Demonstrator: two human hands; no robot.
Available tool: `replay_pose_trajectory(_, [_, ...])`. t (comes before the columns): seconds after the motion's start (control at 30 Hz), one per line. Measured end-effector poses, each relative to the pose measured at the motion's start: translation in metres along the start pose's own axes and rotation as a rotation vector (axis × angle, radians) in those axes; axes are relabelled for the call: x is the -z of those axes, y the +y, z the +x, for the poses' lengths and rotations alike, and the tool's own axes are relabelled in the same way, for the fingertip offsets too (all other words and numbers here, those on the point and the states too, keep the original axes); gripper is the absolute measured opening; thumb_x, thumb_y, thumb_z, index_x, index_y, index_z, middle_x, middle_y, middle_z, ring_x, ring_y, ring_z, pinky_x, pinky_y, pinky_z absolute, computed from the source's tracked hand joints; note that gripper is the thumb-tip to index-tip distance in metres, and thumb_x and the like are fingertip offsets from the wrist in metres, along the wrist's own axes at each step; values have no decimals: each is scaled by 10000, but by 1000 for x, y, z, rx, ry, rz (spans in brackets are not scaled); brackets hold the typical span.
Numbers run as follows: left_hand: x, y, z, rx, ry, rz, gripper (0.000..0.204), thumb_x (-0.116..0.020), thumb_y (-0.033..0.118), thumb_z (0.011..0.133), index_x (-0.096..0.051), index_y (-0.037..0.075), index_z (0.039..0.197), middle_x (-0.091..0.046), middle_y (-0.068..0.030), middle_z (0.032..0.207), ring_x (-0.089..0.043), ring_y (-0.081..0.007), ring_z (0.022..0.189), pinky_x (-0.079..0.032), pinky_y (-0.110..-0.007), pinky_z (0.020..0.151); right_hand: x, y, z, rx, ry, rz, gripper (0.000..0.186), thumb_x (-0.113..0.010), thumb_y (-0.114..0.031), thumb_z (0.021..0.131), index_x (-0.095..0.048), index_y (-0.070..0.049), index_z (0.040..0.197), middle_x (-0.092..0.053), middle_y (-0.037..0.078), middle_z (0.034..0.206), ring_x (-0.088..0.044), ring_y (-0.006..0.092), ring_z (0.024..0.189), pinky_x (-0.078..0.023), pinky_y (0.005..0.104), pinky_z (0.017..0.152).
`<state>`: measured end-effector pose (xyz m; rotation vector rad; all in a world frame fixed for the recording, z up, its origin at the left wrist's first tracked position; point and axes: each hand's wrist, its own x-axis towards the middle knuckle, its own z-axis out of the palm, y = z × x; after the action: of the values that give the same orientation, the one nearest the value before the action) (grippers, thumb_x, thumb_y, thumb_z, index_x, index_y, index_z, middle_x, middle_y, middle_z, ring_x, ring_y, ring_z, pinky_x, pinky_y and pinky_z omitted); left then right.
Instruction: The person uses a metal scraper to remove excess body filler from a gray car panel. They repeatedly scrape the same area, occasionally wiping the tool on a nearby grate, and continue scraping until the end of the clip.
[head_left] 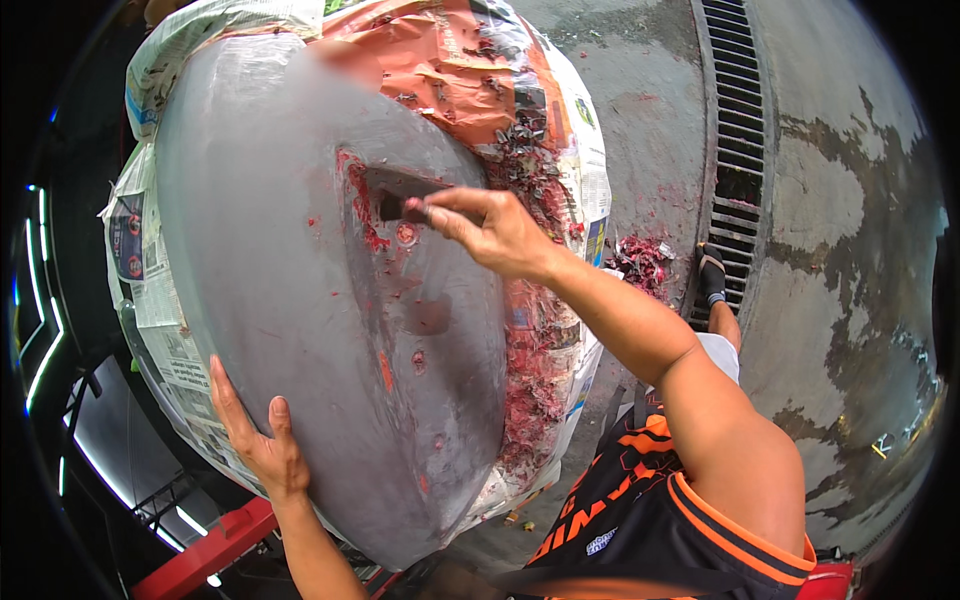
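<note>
A large, smooth grey curved body panel [270, 250] lies in front of me, with a sunken recess [425, 315] toward its right side. Red flakes and smears of old paint cling along the recess edge. My right hand [490, 232] reaches in from the right, thumb and fingers pinched over the top of the recess. Between the fingertips is a small dark-red piece [414, 209], too small to name. At the lower left my left hand [262, 440] rests on the panel's edge, fingers stretched and thumb apart, holding nothing.
Masking newspaper [165, 290] surrounds the panel, and paint scraps [530, 180] cover its right side. More red scraps [643, 262] lie on the concrete floor near a metal drain grate [735, 130]. A sandalled foot [712, 275] stands by the grate. A red metal beam [210, 550] runs lower left.
</note>
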<state>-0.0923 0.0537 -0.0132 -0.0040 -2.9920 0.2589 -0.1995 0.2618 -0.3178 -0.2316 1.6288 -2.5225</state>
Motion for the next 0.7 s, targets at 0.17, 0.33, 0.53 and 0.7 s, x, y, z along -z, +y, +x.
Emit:
replay_pose_trajectory(0.17, [1,0,1,7,-10,3,878,-620,560,980,-349,20,1618,-392,-199,1645,-342,-372,1538,-242,-482,1260,24,-3,39,65,-77,-265,280,-757,-213,983,-763,2,1163,-788,139,888,-736,115,809,-581,296,733])
replay_pose_trajectory(0.33, [0,1,0,14,-19,-10,902,-640,557,966,-334,21,1624,-378,-211,1649,-336,-378,1537,-238,-487,1260,33,-3,68,225,-142,-235,255,-736,-251,973,-784,-21,1071,-781,168,875,-765,242,777,-594,355,754])
replay_pose_trajectory(0.53, [2,1,1,12,-21,-25,907,-651,548,960,-333,20,1625,-369,-210,1654,-337,-376,1536,-236,-491,1260,35,2,73,97,-240,-139,290,-727,-266,968,-776,-4,1081,-791,162,932,-767,235,884,-590,369,852])
replay_pose_trajectory(0.7, [2,1,0,35,-21,-29,910,-648,559,960,-336,21,1625,-369,-208,1655,-337,-374,1537,-235,-493,1259,29,17,59,-35,-219,-54,297,-718,-268,977,-775,5,1081,-791,145,925,-751,190,876,-583,347,821])
